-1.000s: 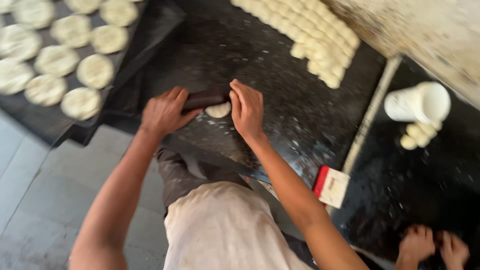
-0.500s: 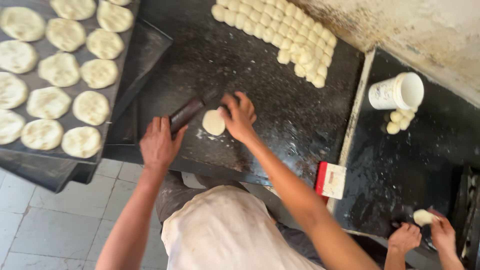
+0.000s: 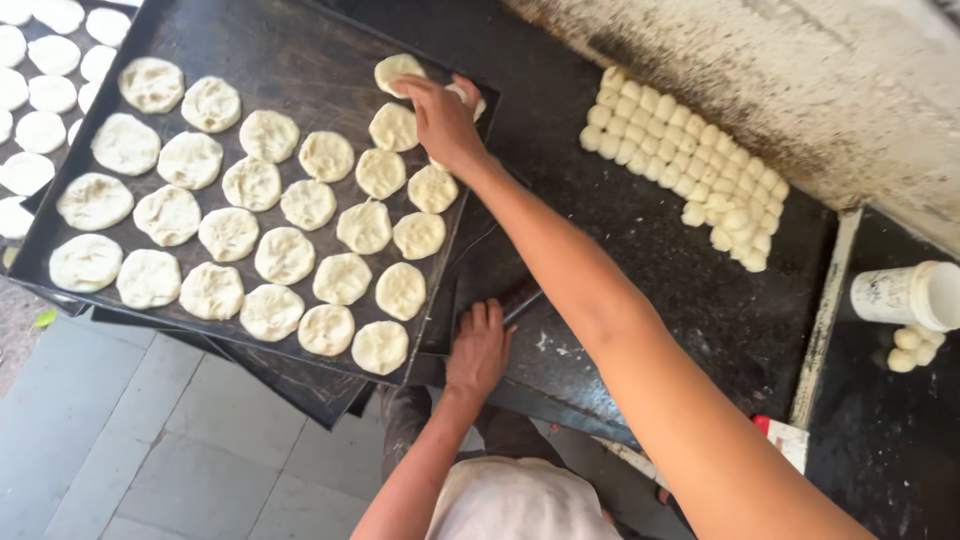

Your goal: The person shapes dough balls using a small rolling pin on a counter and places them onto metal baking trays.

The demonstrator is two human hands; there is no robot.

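One flat round of dough (image 3: 462,97) lies under the right hand (image 3: 440,120) at the far right corner of a dark baking tray (image 3: 300,60), mostly hidden by the fingers, which curl down over it; whether they pinch it or only press on it cannot be told. Just left of it sits another round (image 3: 397,70), and rows of similar flattened rounds (image 3: 285,255) fill the rest of the tray. The left hand (image 3: 478,348) rests flat and spread on the near edge of the black counter (image 3: 640,260), touching a dark rolling pin (image 3: 520,297) that is partly hidden under the right forearm. Farther right on the counter, small dough balls (image 3: 680,150) are packed in a block by the wall. A white cup (image 3: 905,295) stands beyond a divider, with a few balls beside it.
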